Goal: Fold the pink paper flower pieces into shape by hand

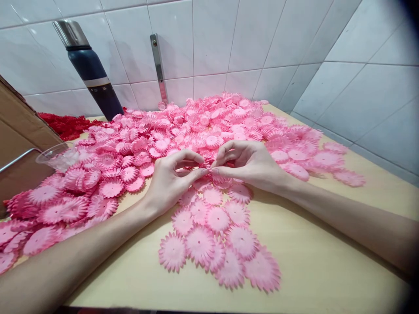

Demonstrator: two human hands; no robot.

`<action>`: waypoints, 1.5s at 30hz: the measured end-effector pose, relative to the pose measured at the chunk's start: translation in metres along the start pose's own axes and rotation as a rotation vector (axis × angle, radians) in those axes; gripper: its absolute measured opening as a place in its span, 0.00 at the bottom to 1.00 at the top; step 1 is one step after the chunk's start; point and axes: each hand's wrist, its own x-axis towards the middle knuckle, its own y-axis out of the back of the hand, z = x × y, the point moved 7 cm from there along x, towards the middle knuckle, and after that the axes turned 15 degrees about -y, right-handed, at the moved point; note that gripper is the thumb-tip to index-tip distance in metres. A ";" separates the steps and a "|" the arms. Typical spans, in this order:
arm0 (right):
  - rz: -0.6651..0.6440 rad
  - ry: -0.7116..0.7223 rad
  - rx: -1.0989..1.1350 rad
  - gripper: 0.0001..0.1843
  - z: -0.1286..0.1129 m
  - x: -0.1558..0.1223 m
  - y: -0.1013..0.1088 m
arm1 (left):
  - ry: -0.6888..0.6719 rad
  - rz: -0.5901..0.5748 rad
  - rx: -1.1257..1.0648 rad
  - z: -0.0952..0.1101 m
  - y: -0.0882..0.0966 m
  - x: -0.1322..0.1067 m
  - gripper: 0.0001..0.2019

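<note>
A wide heap of pink fabric flower petals (203, 126) covers the back and left of the pale wooden table (327, 253). A smaller group of flat pink petal discs (216, 244) lies in front of my hands. My left hand (172, 176) and my right hand (248, 163) meet fingertip to fingertip over the heap's near edge. Both pinch a small pink petal piece (207, 168) between thumb and fingers. The piece is mostly hidden by my fingertips.
A dark blue flask with a steel cap (91, 74) leans against the tiled wall. Red petals (67, 124) lie at the back left. A clear plastic cup (57, 157) and a cardboard box (19, 139) stand at the left. A metal strip (159, 67) runs up the wall.
</note>
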 end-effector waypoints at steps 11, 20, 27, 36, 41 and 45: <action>0.007 0.009 -0.015 0.15 -0.003 -0.001 -0.001 | 0.041 0.006 -0.027 -0.002 -0.001 0.000 0.09; 0.131 0.063 0.027 0.11 -0.005 0.000 0.007 | 0.032 0.057 -0.015 -0.004 0.006 0.002 0.07; 0.194 0.075 0.038 0.10 -0.003 0.002 0.013 | -0.042 0.142 0.060 0.000 0.014 0.005 0.06; 0.184 0.206 -0.235 0.12 -0.019 -0.007 0.003 | -0.065 0.034 0.156 0.005 0.008 0.005 0.12; 0.222 0.159 -0.306 0.04 -0.017 -0.007 0.003 | -0.085 0.026 0.086 0.007 0.003 0.003 0.13; 0.269 0.111 -0.304 0.07 -0.012 -0.005 0.005 | -0.130 0.003 0.065 0.010 0.000 0.003 0.13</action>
